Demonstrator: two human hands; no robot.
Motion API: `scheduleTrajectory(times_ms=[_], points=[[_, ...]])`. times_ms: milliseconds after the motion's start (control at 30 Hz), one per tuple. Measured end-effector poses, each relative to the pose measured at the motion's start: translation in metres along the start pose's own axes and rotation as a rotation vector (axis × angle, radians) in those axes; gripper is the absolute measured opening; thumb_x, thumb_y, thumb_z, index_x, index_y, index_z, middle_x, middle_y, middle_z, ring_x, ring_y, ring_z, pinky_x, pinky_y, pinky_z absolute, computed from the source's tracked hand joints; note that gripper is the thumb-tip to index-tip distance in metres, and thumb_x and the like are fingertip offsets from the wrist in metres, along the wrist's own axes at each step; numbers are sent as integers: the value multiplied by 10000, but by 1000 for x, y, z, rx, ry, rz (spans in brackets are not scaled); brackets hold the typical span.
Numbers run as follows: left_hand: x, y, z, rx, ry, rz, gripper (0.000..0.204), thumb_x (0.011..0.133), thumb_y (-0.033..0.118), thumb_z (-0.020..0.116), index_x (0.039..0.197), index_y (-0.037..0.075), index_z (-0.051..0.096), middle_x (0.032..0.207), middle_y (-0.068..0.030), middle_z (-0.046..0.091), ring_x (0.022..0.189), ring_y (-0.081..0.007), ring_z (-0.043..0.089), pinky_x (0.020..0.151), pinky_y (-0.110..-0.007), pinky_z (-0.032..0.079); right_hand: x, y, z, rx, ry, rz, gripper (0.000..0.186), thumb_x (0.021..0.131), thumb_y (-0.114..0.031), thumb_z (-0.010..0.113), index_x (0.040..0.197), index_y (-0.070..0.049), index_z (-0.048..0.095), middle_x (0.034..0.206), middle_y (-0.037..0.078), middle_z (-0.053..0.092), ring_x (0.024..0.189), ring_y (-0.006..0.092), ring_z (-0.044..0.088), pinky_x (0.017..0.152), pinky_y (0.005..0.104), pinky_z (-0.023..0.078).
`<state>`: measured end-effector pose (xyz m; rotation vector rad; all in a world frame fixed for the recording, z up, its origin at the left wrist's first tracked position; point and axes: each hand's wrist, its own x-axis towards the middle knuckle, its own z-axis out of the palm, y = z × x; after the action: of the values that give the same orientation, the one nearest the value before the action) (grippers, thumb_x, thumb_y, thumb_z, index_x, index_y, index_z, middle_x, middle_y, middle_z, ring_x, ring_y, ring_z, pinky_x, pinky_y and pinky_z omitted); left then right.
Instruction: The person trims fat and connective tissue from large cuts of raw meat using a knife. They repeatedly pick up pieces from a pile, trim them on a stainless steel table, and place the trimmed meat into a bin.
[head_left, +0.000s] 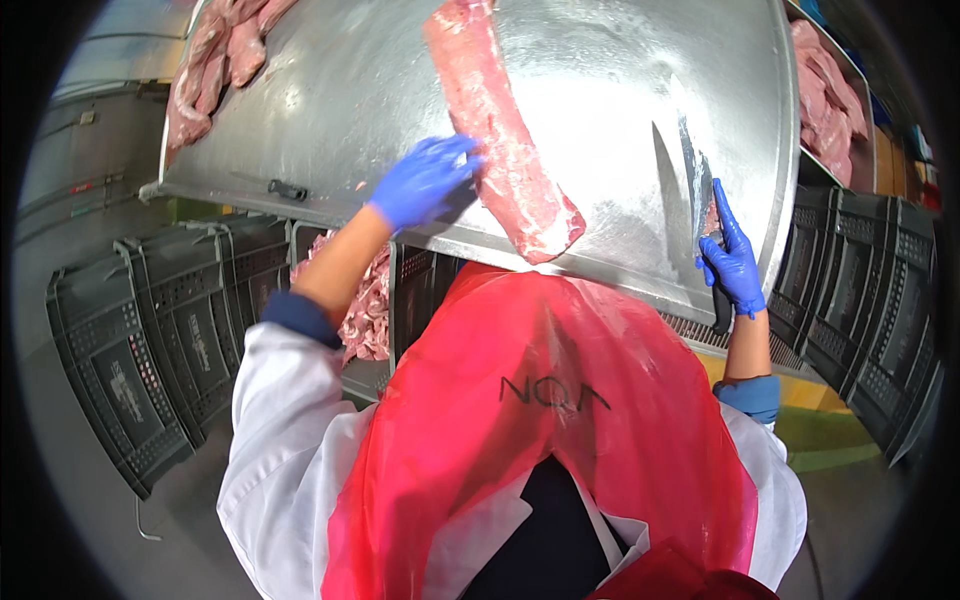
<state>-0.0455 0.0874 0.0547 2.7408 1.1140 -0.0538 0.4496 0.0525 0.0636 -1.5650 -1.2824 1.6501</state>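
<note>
A long pale-red strip of meat, like a loin (500, 145), lies lengthwise on the metal table (350, 110), its near end close to the table's front edge. My left hand (425, 182), in a blue glove, is at the loin's left side with fingers stretched out toward it. Whether the fingertips press on the meat I cannot tell. At the table's right side, my right hand (735, 265), also gloved in blue, is closed round the dark handle of a knife (695, 185). Its index finger reaches forward along the knife, and the blade points away from me.
More meat pieces (215, 65) are piled at the far left. A black-handled knife (287, 189) lies near the left front edge. Trimmings fill a crate (365, 300) below. Meat (828, 105) sits in a right-hand container. Dark crates (130, 350) stand left, others (860, 290) right.
</note>
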Motion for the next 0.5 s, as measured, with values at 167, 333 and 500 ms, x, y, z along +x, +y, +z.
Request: scheduleTrajectory(times_ms=[167, 333, 500], points=[[155, 19, 6, 14, -358, -86, 995, 582, 453, 841, 1424, 79, 464, 1370, -199, 552, 1292, -386, 511, 1132, -502, 347, -47, 25, -12, 65, 187, -1, 806, 881, 59, 522, 1597, -217, 273, 1033, 38, 625, 575, 60, 516, 494, 209, 453], [206, -19, 48, -101, 209, -55, 1030, 602, 698, 788, 1328, 12, 535, 1330, -231, 568, 1241, -366, 542, 1020, -503, 419, -87, 53, -16, 158, 402, 15, 825, 897, 107, 488, 1608, -217, 225, 1036, 47, 620, 535, 57, 491, 438, 201, 423], [187, -21, 14, 105, -183, -356, 1047, 607, 792, 718, 1245, -24, 568, 1257, -237, 587, 1182, -412, 551, 993, -542, 424, -77, 60, -4, 219, 457, 28, 855, 901, 110, 468, 1617, -247, 168, 960, 42, 611, 523, 56, 470, 435, 203, 414]])
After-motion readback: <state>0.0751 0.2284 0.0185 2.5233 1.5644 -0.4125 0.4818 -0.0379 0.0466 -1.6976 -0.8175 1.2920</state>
